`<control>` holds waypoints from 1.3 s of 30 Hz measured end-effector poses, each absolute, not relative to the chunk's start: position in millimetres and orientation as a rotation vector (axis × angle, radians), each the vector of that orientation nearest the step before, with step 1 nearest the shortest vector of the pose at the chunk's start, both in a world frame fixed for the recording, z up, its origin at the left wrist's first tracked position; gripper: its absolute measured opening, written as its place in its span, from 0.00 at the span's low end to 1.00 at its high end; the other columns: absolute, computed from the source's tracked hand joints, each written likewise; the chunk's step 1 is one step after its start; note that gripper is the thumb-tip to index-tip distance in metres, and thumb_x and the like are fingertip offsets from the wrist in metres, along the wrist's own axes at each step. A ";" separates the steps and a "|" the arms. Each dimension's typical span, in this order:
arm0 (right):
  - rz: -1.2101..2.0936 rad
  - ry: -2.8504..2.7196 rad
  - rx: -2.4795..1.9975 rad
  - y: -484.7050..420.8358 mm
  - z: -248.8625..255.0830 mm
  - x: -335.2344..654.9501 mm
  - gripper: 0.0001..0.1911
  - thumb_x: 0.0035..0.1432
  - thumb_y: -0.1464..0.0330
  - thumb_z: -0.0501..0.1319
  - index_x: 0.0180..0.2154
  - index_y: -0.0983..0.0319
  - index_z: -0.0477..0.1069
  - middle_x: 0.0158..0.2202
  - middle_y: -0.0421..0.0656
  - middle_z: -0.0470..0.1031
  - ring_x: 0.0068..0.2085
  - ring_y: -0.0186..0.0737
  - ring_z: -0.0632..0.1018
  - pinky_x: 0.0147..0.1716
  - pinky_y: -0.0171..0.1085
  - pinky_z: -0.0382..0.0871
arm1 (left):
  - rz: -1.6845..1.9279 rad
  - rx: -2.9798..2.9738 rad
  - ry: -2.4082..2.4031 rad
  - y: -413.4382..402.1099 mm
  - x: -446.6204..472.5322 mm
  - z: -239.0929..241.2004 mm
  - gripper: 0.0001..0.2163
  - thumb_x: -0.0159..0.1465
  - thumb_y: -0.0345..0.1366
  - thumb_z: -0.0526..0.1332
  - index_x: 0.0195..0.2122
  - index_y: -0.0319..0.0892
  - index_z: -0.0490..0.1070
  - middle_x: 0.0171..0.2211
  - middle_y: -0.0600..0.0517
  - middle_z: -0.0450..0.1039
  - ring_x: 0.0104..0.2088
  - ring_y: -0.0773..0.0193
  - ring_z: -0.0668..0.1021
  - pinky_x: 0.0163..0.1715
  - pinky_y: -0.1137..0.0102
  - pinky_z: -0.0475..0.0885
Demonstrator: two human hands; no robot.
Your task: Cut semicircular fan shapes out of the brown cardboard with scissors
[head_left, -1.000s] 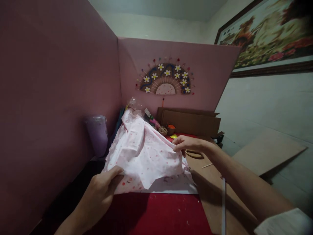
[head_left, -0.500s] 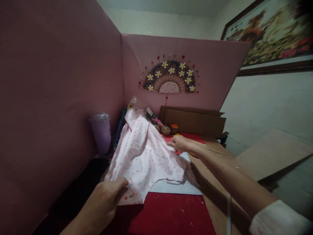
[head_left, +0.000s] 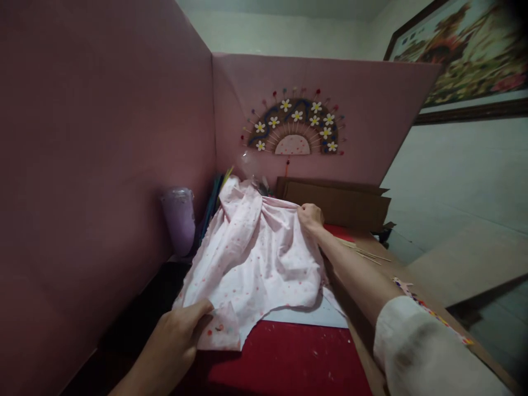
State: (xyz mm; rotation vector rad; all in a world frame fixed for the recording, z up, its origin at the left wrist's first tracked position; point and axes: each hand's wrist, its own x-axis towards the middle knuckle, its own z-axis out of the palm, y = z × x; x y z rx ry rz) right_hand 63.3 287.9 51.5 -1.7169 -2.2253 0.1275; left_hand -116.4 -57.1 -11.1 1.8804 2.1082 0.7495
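Observation:
A pale pink cloth with small red prints spreads over the table, its edges ragged. My left hand pinches its near left corner between thumb and fingers. Farther back on the right, my right hand is closed on the cloth's far edge, which is drawn taut into folds. Under the near right part of the cloth a white sheet shows, lying on a red surface.
A purple cup-like container stands at the left wall. Brown cardboard pieces lean at the back, below a flower-decorated fan on the pink panel. Thin sticks and a beaded strand lie on the right.
My right hand has gripped the cloth's far right edge and lifted it, hiding the twine balls behind. The left hand keeps its corner. The view has shifted slightly.

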 end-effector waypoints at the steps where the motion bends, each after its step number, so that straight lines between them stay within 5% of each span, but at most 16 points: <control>1: 0.097 -2.220 -1.740 288.0 54.1 72.2 0.15 0.64 0.60 0.55 0.44 0.64 0.71 0.45 0.46 0.73 0.44 0.41 0.75 0.43 0.43 0.70 | 0.741 1.872 2.125 -57.0 -117.5 -12.3 0.12 0.67 0.33 0.47 0.30 0.45 0.66 0.27 0.54 0.73 0.28 0.63 0.74 0.29 0.70 0.61; 9: -0.075 -2.393 -1.725 274.9 48.9 100.6 0.17 0.65 0.58 0.54 0.45 0.63 0.72 0.45 0.48 0.74 0.46 0.43 0.75 0.45 0.44 0.68 | 0.773 1.908 2.063 -49.8 -97.7 -0.2 0.12 0.66 0.34 0.48 0.31 0.44 0.69 0.27 0.53 0.74 0.29 0.63 0.74 0.29 0.70 0.61; 14: -0.096 -2.538 -1.670 265.8 40.8 96.0 0.17 0.64 0.59 0.55 0.44 0.65 0.71 0.44 0.48 0.73 0.45 0.43 0.75 0.45 0.46 0.68 | 0.843 1.962 1.851 -31.1 -97.9 26.0 0.15 0.65 0.43 0.52 0.29 0.42 0.73 0.26 0.53 0.74 0.28 0.66 0.74 0.28 0.73 0.64; 17: -0.152 -2.585 -1.520 248.3 34.4 78.0 0.19 0.66 0.61 0.52 0.50 0.67 0.68 0.53 0.54 0.67 0.54 0.49 0.68 0.51 0.48 0.61 | 1.068 1.941 2.244 0.2 -115.5 37.3 0.15 0.66 0.41 0.50 0.35 0.39 0.74 0.34 0.47 0.76 0.34 0.62 0.76 0.34 0.70 0.67; 19: -0.160 -2.629 -1.391 234.0 28.3 61.5 0.21 0.66 0.59 0.50 0.53 0.65 0.67 0.57 0.56 0.63 0.58 0.50 0.64 0.54 0.45 0.56 | 0.831 1.880 2.634 23.8 -124.1 42.0 0.14 0.65 0.38 0.51 0.42 0.37 0.72 0.42 0.42 0.74 0.41 0.55 0.77 0.38 0.66 0.69; 23: -0.079 -2.701 -1.345 213.5 13.1 34.7 0.25 0.64 0.53 0.52 0.50 0.65 0.68 0.51 0.52 0.69 0.51 0.48 0.70 0.49 0.44 0.63 | 0.319 1.615 2.988 58.0 -124.8 45.1 0.15 0.65 0.34 0.48 0.48 0.33 0.68 0.42 0.33 0.73 0.38 0.47 0.79 0.33 0.60 0.71; 28: -0.007 -2.703 -1.423 214.1 8.4 34.6 0.17 0.66 0.59 0.53 0.48 0.62 0.69 0.47 0.47 0.72 0.45 0.42 0.74 0.46 0.44 0.68 | 0.270 1.612 2.959 66.4 -128.3 39.3 0.15 0.63 0.25 0.47 0.46 0.33 0.68 0.38 0.34 0.76 0.39 0.48 0.80 0.35 0.62 0.71; 39: -0.077 -2.519 -1.824 252.8 40.2 104.2 0.19 0.64 0.58 0.56 0.48 0.65 0.69 0.49 0.49 0.72 0.48 0.44 0.74 0.48 0.48 0.67 | 0.219 1.612 2.994 52.6 -137.1 32.9 0.15 0.63 0.24 0.44 0.44 0.35 0.68 0.36 0.36 0.76 0.37 0.49 0.80 0.33 0.62 0.72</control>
